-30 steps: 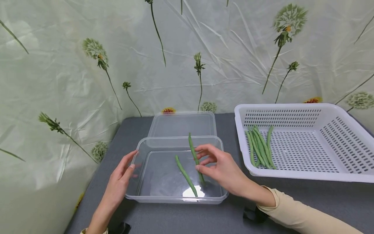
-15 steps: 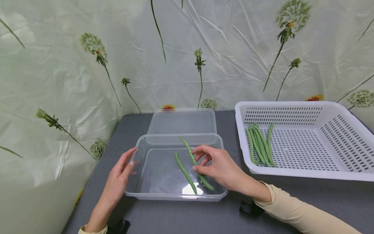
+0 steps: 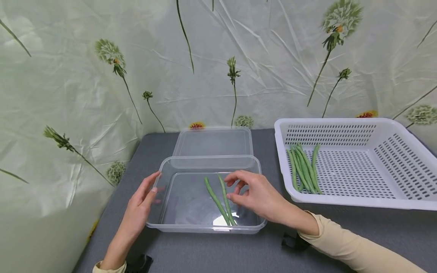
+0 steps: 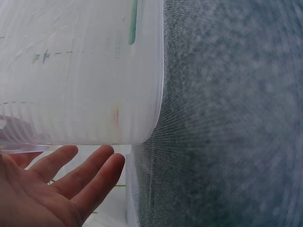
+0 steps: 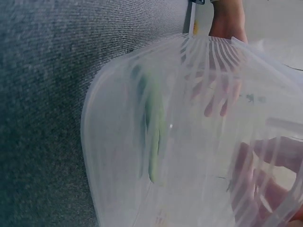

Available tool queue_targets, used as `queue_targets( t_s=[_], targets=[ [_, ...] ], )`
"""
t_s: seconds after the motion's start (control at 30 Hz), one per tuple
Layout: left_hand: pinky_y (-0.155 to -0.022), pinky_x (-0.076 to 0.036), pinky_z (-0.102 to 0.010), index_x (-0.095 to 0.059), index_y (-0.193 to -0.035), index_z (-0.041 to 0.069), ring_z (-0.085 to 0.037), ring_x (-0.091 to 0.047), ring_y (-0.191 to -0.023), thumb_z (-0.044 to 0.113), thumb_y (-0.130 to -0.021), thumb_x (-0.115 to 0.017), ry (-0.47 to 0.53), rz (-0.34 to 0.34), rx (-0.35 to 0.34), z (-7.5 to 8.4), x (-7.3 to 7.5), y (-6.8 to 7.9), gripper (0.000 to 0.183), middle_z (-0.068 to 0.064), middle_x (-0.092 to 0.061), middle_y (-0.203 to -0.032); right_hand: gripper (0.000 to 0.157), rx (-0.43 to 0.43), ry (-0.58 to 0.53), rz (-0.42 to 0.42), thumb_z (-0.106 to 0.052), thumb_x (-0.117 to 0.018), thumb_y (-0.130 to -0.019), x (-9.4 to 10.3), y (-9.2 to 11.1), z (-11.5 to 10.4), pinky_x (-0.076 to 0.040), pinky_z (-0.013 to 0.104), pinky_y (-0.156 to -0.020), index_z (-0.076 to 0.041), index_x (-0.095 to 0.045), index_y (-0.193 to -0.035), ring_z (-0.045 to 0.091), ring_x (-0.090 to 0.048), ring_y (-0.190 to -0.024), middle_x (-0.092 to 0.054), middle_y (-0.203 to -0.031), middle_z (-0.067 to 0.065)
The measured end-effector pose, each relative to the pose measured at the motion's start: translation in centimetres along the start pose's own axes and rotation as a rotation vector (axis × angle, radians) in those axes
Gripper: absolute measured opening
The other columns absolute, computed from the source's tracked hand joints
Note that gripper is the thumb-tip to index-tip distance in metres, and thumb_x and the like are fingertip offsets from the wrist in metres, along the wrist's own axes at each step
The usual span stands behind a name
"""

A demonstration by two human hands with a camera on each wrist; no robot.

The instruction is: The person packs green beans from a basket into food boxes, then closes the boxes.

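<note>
A clear plastic container sits in front of me with two green beans inside. The left green bean and the right green bean lie side by side on its floor, close together at their near ends. My left hand rests its relaxed fingers along the container's left wall, and the left wrist view shows the fingertips right at that wall. Over the container's right part, my right hand holds nothing, its fingers loosely bent and thumb apart from them, just right of the second bean.
A clear lid lies flat behind the container. To the right stands a white perforated basket with several green beans at its left end. The grey table meets a flower-printed curtain behind.
The bean that my right hand was pinching has been let go and has dropped onto the container floor beside the other one. My left hand stays at the container's left wall.
</note>
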State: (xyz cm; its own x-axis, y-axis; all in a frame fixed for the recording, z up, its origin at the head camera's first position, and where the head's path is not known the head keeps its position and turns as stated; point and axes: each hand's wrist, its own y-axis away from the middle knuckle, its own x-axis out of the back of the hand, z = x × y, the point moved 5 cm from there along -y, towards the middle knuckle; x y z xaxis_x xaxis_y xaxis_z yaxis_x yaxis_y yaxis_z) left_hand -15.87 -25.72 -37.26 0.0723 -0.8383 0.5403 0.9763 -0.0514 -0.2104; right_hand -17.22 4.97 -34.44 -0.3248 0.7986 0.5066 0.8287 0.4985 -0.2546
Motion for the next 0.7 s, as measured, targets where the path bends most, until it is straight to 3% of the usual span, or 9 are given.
queue_targets(
  t_s=[0.3, 0.47, 0.7],
  targets=[
    [-0.08, -0.052, -0.032, -0.039, -0.15, 0.012, -0.028, -0.058, -0.117, 0.016, -0.108, -0.037, 0.022, -0.022, -0.002, 0.1, -0.1, 0.1, 0.042, -0.01, -0.042, -0.15, 0.03, 0.022, -0.012, -0.081, -0.013, -0.069, -0.093, 0.5, 2.4, -1.1, -0.053, 0.028, -0.077, -0.019, -0.062, -0.121, 0.007, -0.063, -0.089, -0.063, -0.115, -0.006],
    [-0.08, -0.052, -0.031, -0.037, -0.15, 0.011, -0.032, -0.057, -0.117, 0.016, -0.109, -0.035, 0.022, -0.023, -0.008, 0.2, -0.1, 0.1, 0.042, -0.011, -0.041, -0.151, 0.034, 0.04, 0.02, -0.056, -0.013, -0.071, -0.092, 1.7, 3.8, -2.0, -0.053, 0.028, -0.077, -0.025, -0.061, -0.121, 0.006, -0.063, -0.091, -0.062, -0.116, -0.013],
    [-0.08, -0.051, -0.03, -0.036, -0.15, 0.01, -0.034, -0.056, -0.118, 0.013, -0.108, -0.035, 0.046, -0.033, -0.025, 0.4, 0.0, 0.1, 0.042, -0.015, -0.041, -0.15, 0.031, 0.041, 0.058, -0.021, -0.019, -0.07, -0.094, 3.9, 5.1, -2.0, -0.053, 0.028, -0.077, -0.025, -0.06, -0.123, 0.007, -0.063, -0.091, -0.062, -0.115, -0.013]
  ],
)
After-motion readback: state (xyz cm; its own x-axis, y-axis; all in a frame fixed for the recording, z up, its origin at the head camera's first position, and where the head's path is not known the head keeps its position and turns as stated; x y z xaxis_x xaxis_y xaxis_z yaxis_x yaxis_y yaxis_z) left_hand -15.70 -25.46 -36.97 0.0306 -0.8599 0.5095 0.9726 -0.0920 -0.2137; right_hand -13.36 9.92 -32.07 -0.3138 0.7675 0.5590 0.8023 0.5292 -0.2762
